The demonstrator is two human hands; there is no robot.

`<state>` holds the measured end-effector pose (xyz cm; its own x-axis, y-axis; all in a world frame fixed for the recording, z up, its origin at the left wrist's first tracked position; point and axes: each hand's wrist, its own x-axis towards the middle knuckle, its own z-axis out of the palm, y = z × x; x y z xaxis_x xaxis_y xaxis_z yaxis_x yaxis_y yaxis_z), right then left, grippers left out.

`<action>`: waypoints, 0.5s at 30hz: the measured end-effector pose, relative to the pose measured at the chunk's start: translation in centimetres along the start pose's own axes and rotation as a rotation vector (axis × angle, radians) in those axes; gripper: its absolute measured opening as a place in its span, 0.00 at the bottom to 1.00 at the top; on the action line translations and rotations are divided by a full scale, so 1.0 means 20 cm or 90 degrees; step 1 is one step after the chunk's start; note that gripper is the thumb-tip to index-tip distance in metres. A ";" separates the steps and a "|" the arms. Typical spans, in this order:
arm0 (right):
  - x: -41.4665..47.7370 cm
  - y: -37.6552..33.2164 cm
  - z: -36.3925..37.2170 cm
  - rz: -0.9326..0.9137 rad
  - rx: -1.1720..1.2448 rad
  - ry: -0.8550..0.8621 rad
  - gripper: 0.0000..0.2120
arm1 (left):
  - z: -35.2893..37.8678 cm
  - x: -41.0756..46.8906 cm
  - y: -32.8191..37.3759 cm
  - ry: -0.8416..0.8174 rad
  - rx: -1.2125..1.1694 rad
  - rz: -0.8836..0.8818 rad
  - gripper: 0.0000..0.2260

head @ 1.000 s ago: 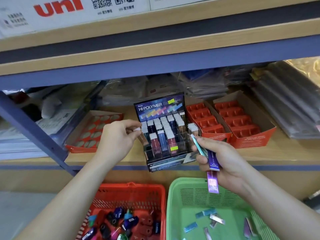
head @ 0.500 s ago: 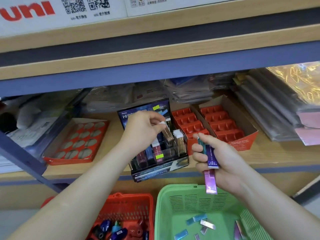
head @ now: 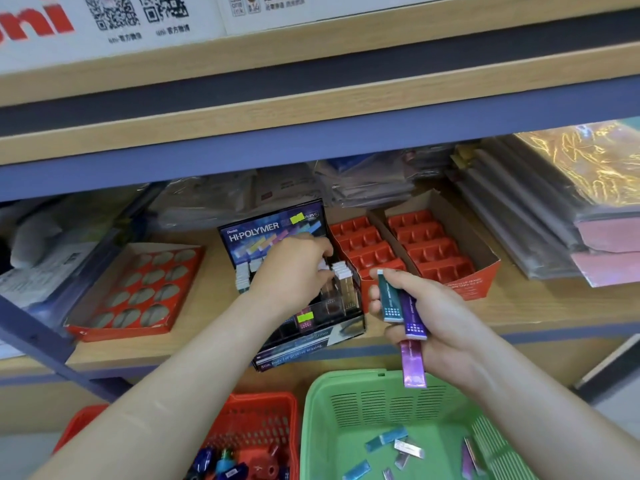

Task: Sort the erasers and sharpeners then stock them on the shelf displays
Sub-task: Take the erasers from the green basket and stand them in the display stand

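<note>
A black HI-POLYMER eraser display box stands on the wooden shelf, holding upright slim erasers. My left hand reaches into its right side and pinches the white top of one eraser. My right hand grips three slim erasers, teal, purple and pink, just right of the box. Below, a green basket holds several loose erasers. A red basket holds coloured sharpeners.
Two empty red compartment trays sit right of the display box, and a flat red tray with oval holes lies to its left. Plastic-wrapped paper stacks fill the shelf's right and back. A blue shelf post slants at left.
My left hand has moved right along the display box, from its left column to its right side, still pinching an eraser. My right hand keeps its three erasers. The view has shifted.
</note>
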<state>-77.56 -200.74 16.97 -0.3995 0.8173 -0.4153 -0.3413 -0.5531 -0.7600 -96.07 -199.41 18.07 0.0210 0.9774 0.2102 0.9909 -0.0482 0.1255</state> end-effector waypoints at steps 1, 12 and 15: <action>0.00 0.00 0.00 -0.006 0.007 0.002 0.09 | -0.03 -0.03 0.03 0.041 -0.047 -0.026 0.09; 0.02 0.03 0.01 -0.087 0.142 0.037 0.10 | 0.05 -0.47 0.41 -0.099 -0.869 -0.297 0.12; 0.01 -0.04 -0.03 -0.089 0.184 0.042 0.08 | 0.04 -0.51 0.37 -0.099 -0.875 -0.288 0.16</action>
<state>-76.93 -199.97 17.28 -0.2789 0.8922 -0.3553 -0.6205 -0.4498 -0.6424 -88.88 -209.55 16.11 -0.1498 0.9700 -0.1915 0.0119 0.1955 0.9806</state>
